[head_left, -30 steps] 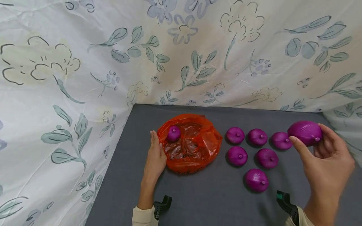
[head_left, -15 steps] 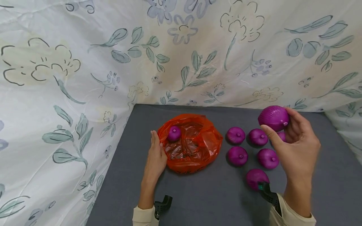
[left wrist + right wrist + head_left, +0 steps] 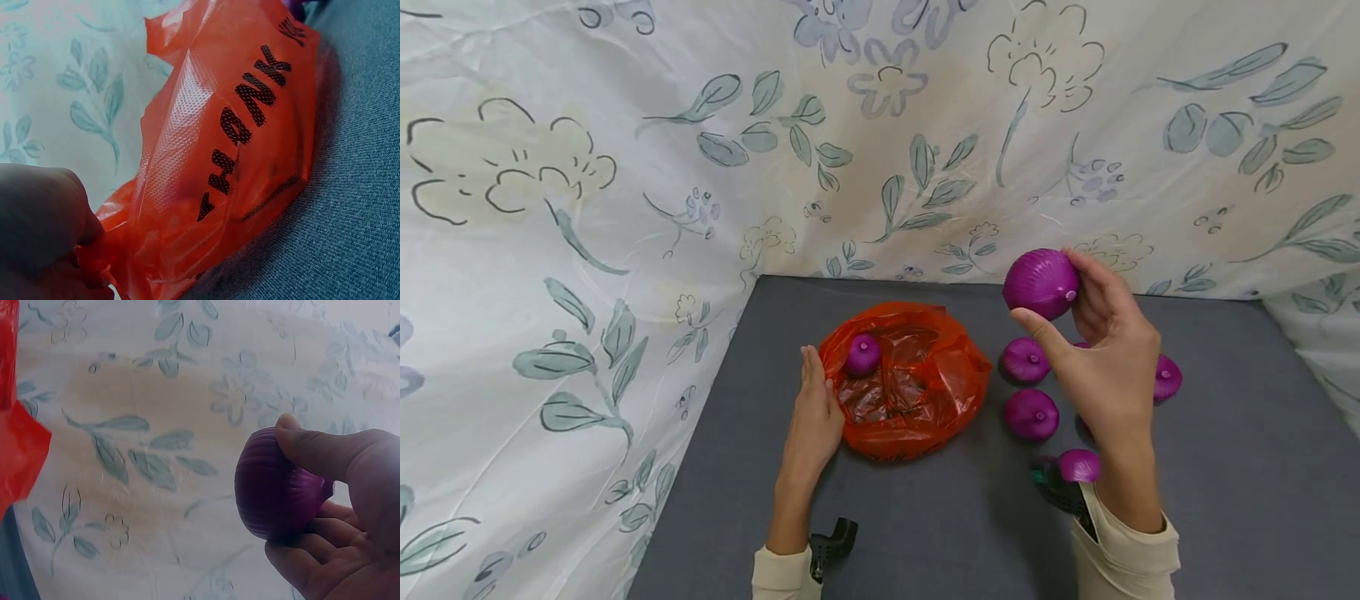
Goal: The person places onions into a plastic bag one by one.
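A glossy red onion [image 3: 1039, 283] is held up above the table between the thumb and fingers of my right hand [image 3: 1108, 375]. In the right wrist view the same onion [image 3: 275, 487] shows its pointed end toward the palm. Toward the left lies a red plastic bag [image 3: 898, 442] with its mouth spread wide and one red onion [image 3: 862, 356] inside. My left hand [image 3: 814, 421] is at the bag's left side. Its thumb and fingers pinch the bunched plastic in the left wrist view, where black lettering marks the bag [image 3: 206, 156].
Several more red onions lie right of the bag, among them a back one [image 3: 1022, 361], a middle one [image 3: 1031, 415] and a front one [image 3: 1079, 465]. My right hand and wrist partly cover others. Floral cloth [image 3: 925, 167] hangs behind the dark grey table [image 3: 925, 533].
My right hand has carried its onion leftward and upward, from the table's right side to above the back onions. The left hand and bag have stayed in place.
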Demonstrator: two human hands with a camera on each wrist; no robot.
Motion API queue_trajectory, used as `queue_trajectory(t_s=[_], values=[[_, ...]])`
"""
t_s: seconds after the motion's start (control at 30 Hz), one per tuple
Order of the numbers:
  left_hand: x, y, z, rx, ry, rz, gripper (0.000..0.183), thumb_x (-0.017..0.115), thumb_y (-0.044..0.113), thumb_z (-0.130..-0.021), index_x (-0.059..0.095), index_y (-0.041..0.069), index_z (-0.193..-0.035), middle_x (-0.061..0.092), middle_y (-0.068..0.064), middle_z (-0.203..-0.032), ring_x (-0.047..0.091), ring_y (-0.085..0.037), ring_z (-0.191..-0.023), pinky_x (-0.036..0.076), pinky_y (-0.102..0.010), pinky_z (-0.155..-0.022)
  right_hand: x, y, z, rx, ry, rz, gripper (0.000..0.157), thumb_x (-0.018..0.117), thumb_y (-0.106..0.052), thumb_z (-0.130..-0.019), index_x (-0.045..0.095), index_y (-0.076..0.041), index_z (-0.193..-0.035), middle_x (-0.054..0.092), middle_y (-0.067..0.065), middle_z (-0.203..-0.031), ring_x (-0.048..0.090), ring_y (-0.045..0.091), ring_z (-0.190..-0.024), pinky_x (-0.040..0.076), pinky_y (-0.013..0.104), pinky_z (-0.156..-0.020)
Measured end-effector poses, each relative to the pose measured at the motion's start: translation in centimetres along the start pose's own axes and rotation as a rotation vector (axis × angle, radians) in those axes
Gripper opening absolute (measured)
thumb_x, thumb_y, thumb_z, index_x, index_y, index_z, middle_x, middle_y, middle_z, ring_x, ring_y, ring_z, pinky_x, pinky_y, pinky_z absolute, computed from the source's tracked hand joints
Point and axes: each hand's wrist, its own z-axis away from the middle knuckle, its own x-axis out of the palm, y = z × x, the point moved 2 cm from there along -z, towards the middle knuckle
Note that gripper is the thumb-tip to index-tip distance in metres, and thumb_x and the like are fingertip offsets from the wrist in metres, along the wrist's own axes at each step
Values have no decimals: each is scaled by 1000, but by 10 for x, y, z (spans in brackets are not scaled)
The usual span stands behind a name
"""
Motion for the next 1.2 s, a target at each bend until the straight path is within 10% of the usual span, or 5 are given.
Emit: queue_trajectory(t_s=[0.57, 1.2], values=[[-2, 0, 0, 8, -8, -9, 65, 39, 3, -113, 4, -1, -168, -1, -18, -175, 5, -34, -162, 15, -55, -128, 46, -6, -3, -59, -145, 0, 77, 93, -20, -82, 59, -24, -151, 63, -14, -147, 60, 8, -135, 50, 29, -105], [-2, -3, 0, -2, -28, -3, 66, 37, 4, -113, 2, 1, -168, -4, -16, -176, 3, -34, -162, 14, -56, -128, 120, 13, -9, -19, -410, -53, 77, 92, -30, -84, 57, -11, -150, 64, 7, -148, 63, 20, -134, 53, 40, -105]])
